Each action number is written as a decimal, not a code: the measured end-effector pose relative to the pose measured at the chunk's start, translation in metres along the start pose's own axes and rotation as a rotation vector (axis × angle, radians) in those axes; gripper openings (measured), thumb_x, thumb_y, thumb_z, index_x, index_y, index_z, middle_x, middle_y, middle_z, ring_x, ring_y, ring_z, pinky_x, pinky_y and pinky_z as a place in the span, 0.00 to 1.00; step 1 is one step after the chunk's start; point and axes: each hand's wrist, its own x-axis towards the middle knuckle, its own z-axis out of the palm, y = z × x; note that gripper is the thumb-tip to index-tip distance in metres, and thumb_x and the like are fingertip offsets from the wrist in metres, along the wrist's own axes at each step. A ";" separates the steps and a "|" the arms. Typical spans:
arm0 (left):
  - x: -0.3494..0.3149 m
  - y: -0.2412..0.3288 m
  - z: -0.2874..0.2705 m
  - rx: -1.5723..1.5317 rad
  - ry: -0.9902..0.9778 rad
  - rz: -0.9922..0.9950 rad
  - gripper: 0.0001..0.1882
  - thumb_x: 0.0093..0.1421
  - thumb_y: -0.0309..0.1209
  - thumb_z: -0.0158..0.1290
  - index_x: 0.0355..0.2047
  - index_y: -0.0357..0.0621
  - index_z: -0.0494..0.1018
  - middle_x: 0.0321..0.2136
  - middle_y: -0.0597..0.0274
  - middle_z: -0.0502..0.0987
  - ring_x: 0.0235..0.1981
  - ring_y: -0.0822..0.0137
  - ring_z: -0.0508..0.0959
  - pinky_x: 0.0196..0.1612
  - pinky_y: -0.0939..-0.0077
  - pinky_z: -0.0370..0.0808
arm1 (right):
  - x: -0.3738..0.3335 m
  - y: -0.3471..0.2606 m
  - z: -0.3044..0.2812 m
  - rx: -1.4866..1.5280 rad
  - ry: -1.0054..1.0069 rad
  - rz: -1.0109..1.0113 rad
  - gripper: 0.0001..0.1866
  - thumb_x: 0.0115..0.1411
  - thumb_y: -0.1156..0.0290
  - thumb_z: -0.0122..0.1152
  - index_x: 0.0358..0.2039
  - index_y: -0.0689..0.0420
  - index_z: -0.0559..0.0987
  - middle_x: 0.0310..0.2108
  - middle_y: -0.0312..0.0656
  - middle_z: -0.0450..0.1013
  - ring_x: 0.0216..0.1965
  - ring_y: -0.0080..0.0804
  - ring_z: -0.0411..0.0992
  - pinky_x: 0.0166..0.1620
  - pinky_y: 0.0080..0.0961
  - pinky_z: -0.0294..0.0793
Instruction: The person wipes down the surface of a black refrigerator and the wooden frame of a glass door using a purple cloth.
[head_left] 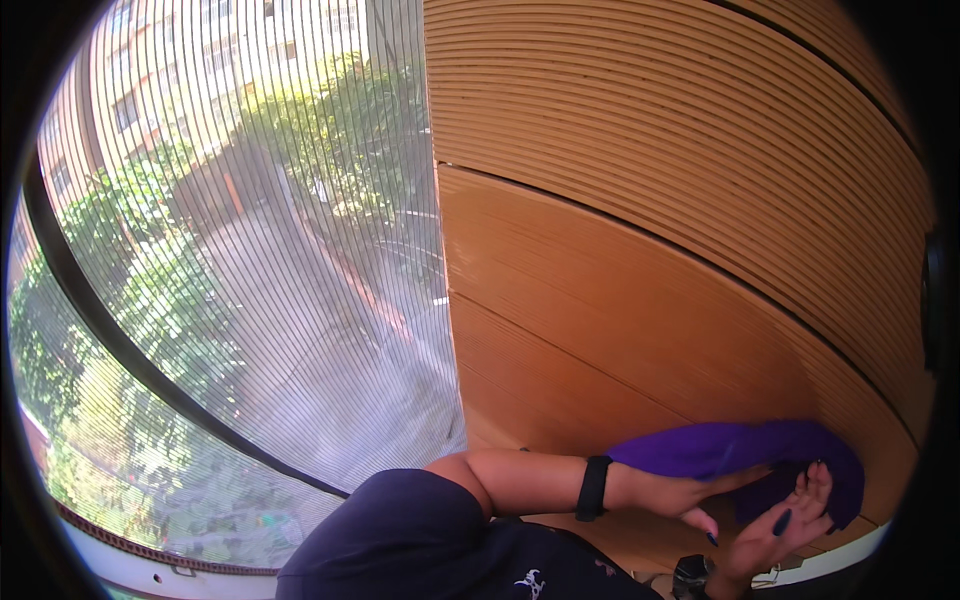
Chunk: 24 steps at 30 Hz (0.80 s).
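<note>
A purple cloth (690,450) lies bunched against brown boards at the lower right. My left hand (680,495), with a black band round the wrist, reaches across to it. Its fingers stretch out along the cloth's lower edge, the thumb apart and pointing down. Just right of it is my right hand (790,525), fingers spread and dark nails showing, in front of the cloth's dark, hanging right end. A black watch (690,577) is on my right wrist. Neither hand is visibly closed round the cloth, though some fingertips are hard to make out.
Grooved brown boards (640,110) fill the upper right, with smoother boards (590,270) below them. On the left, a finely striped see-through panel (300,250) shows plants, paving and a building beyond. A dark curved strip (130,360) crosses it. A pale rail (190,580) runs along the bottom left.
</note>
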 end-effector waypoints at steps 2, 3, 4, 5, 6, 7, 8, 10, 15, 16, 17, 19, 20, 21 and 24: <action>-0.004 0.000 0.008 0.036 0.100 0.081 0.41 0.49 0.51 0.48 0.58 0.43 0.48 0.56 0.48 0.52 0.57 0.52 0.53 0.56 0.65 0.53 | -0.012 0.009 0.002 -0.381 -0.144 -0.308 0.29 0.54 0.56 0.46 0.43 0.69 0.53 0.54 0.58 0.51 0.55 0.45 0.53 0.56 0.37 0.47; -0.009 -0.001 0.010 0.033 0.094 0.089 0.41 0.49 0.51 0.48 0.58 0.43 0.48 0.56 0.48 0.52 0.57 0.52 0.53 0.56 0.65 0.53 | -0.016 0.017 -0.007 -0.441 -0.250 -0.428 0.33 0.54 0.58 0.44 0.47 0.74 0.48 0.55 0.60 0.49 0.56 0.49 0.51 0.57 0.40 0.45; -0.015 0.000 0.009 0.034 0.080 0.039 0.39 0.50 0.49 0.48 0.57 0.44 0.49 0.56 0.49 0.53 0.57 0.52 0.54 0.56 0.65 0.54 | -0.018 0.014 -0.007 -0.560 -0.371 -0.327 0.38 0.51 0.61 0.44 0.54 0.72 0.42 0.55 0.60 0.47 0.56 0.49 0.50 0.58 0.39 0.45; -0.020 0.000 0.006 0.035 0.066 -0.012 0.37 0.51 0.48 0.47 0.57 0.45 0.50 0.55 0.50 0.54 0.56 0.53 0.55 0.55 0.65 0.55 | -0.022 0.024 0.000 -0.495 -0.365 -0.416 0.39 0.51 0.61 0.44 0.55 0.72 0.42 0.56 0.60 0.45 0.57 0.50 0.48 0.58 0.40 0.45; -0.027 0.001 0.001 0.043 0.065 -0.013 0.37 0.51 0.48 0.47 0.57 0.45 0.50 0.55 0.50 0.54 0.56 0.53 0.55 0.55 0.65 0.55 | -0.025 0.034 0.009 -0.429 -0.357 -0.503 0.39 0.51 0.61 0.44 0.55 0.72 0.42 0.57 0.60 0.43 0.58 0.51 0.46 0.58 0.41 0.44; -0.035 0.003 -0.008 0.146 0.109 -0.001 0.34 0.51 0.46 0.48 0.56 0.46 0.54 0.54 0.53 0.56 0.54 0.54 0.58 0.53 0.66 0.58 | -0.031 0.029 0.011 -0.637 -0.417 -0.473 0.39 0.52 0.61 0.44 0.56 0.71 0.42 0.58 0.60 0.42 0.58 0.53 0.44 0.58 0.43 0.44; -0.041 0.003 -0.014 0.249 0.153 0.013 0.31 0.52 0.44 0.48 0.54 0.47 0.57 0.53 0.56 0.59 0.53 0.56 0.61 0.51 0.66 0.61 | -0.036 0.031 0.017 -0.631 -0.416 -0.474 0.39 0.52 0.61 0.44 0.56 0.71 0.42 0.58 0.60 0.42 0.58 0.53 0.44 0.58 0.43 0.44; -0.058 -0.005 -0.018 0.230 0.149 0.000 0.28 0.53 0.41 0.47 0.54 0.47 0.58 0.53 0.58 0.60 0.52 0.57 0.62 0.51 0.67 0.61 | -0.047 0.035 0.030 -0.923 -0.522 -0.544 0.39 0.52 0.60 0.43 0.57 0.71 0.41 0.58 0.60 0.42 0.58 0.54 0.44 0.58 0.44 0.44; -0.104 -0.010 -0.034 0.151 0.148 -0.077 0.22 0.56 0.32 0.46 0.52 0.47 0.60 0.52 0.60 0.62 0.52 0.60 0.63 0.52 0.68 0.62 | -0.063 0.033 0.070 -0.819 -0.621 -0.379 0.39 0.45 0.56 0.53 0.52 0.69 0.54 0.47 0.56 0.60 0.49 0.53 0.59 0.53 0.42 0.56; -0.115 -0.010 -0.037 0.187 0.189 -0.072 0.23 0.55 0.30 0.46 0.52 0.47 0.60 0.52 0.60 0.62 0.52 0.60 0.64 0.52 0.69 0.62 | -0.072 0.038 0.079 -0.883 -0.632 -0.406 0.37 0.44 0.57 0.55 0.49 0.67 0.57 0.44 0.54 0.61 0.46 0.51 0.61 0.51 0.41 0.58; -0.125 -0.011 -0.039 0.224 0.229 -0.067 0.23 0.55 0.27 0.46 0.52 0.47 0.60 0.51 0.59 0.63 0.51 0.60 0.64 0.52 0.69 0.62 | -0.077 0.037 0.085 -0.911 -0.636 -0.425 0.35 0.43 0.58 0.56 0.48 0.67 0.59 0.42 0.53 0.62 0.45 0.50 0.62 0.50 0.40 0.58; -0.131 -0.007 -0.040 0.219 0.257 -0.055 0.24 0.54 0.26 0.47 0.52 0.48 0.60 0.51 0.59 0.63 0.51 0.60 0.64 0.51 0.68 0.63 | -0.074 0.024 0.090 -0.966 -0.800 -0.325 0.33 0.46 0.59 0.53 0.48 0.69 0.60 0.46 0.58 0.59 0.48 0.55 0.58 0.52 0.44 0.55; -0.127 -0.001 -0.040 0.206 0.285 -0.043 0.24 0.53 0.26 0.48 0.52 0.48 0.61 0.51 0.59 0.63 0.51 0.60 0.64 0.51 0.68 0.63 | -0.047 0.016 0.082 -0.970 -0.895 -0.282 0.32 0.48 0.59 0.51 0.48 0.70 0.59 0.49 0.61 0.56 0.50 0.58 0.55 0.54 0.46 0.52; -0.122 0.005 -0.041 0.217 0.304 -0.052 0.24 0.53 0.26 0.48 0.52 0.48 0.61 0.51 0.59 0.63 0.51 0.60 0.64 0.51 0.68 0.63 | -0.060 0.012 0.085 -0.981 -0.975 -0.226 0.32 0.50 0.59 0.49 0.49 0.72 0.59 0.51 0.64 0.54 0.52 0.61 0.53 0.55 0.48 0.50; -0.118 0.016 -0.047 0.236 0.320 -0.048 0.24 0.53 0.26 0.48 0.52 0.48 0.61 0.50 0.58 0.64 0.51 0.60 0.65 0.51 0.68 0.63 | -0.043 0.001 0.086 -0.935 -0.998 -0.192 0.30 0.50 0.60 0.48 0.48 0.71 0.60 0.50 0.62 0.55 0.51 0.59 0.54 0.54 0.47 0.51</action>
